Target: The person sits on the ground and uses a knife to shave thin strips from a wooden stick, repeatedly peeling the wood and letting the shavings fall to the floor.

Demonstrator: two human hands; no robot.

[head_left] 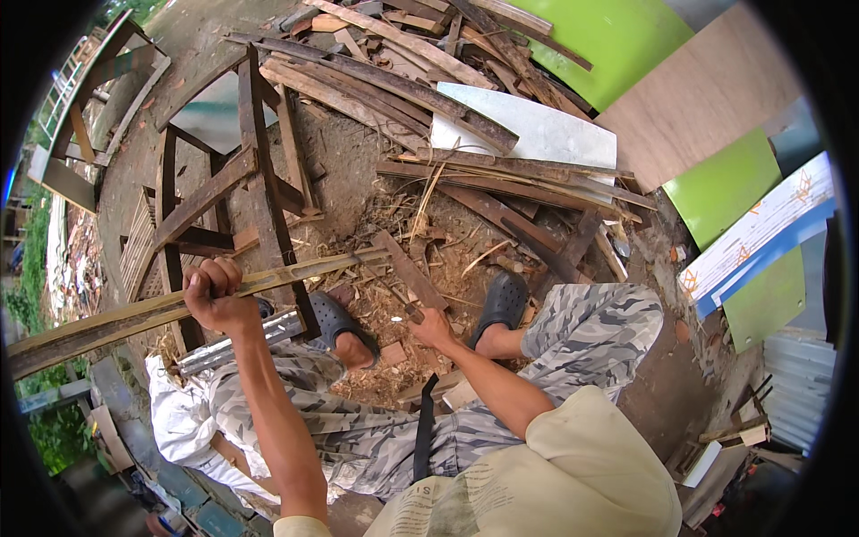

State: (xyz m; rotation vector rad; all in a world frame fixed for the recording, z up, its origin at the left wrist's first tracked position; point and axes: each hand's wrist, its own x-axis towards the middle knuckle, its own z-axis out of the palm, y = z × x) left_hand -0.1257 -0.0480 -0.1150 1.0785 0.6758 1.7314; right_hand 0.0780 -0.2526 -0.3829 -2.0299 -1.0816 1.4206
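Observation:
My left hand (215, 295) is closed around a long, narrow wooden plank (116, 324). The plank runs from the far left, across a dark wooden frame (255, 170), and ends near the middle. My right hand (434, 329) is closed on a slim dark tool with a brown end (413, 313); its kind is hard to make out. That tool points up toward the plank's end. Just beyond my right hand, a short flat brown board (410, 270) lies on the ground between my feet.
Wood shavings (394, 358) cover the ground between my dark clogs (503, 304). Several old boards (510, 170) lie piled ahead, near a white sheet (528, 134). Green panels (617, 45) and a plywood sheet (698, 89) stand at the right. A white sack (179, 412) sits at my left.

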